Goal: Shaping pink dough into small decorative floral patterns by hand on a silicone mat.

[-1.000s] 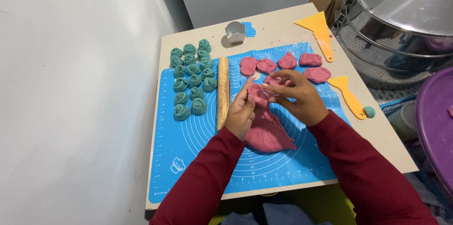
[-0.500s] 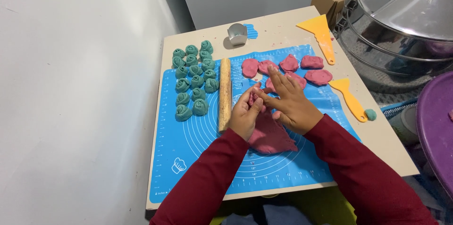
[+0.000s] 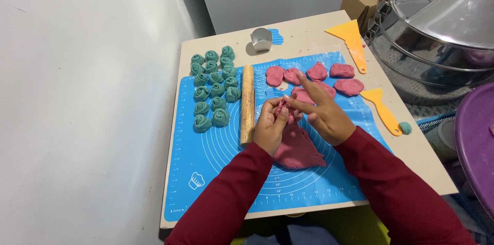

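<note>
At the left of the blue mat (image 3: 206, 147) sit the teal dough rosettes (image 3: 213, 88) in a cluster, with the wooden rolling pin (image 3: 247, 103) lying just beside them. Next comes the left hand (image 3: 270, 126), its fingers curled closed around a small pink dough piece (image 3: 282, 110) held above the large pink dough lump (image 3: 296, 147). Compared with a second ago, the piece has been drawn tighter between both hands, looking more rolled up. The right hand (image 3: 324, 116) pinches it with thumb and forefinger while the other fingers stay spread open; earlier they were folded closer. Beyond lie flat pink discs (image 3: 329, 75), and two yellow scrapers (image 3: 381, 109) to the right
</note>
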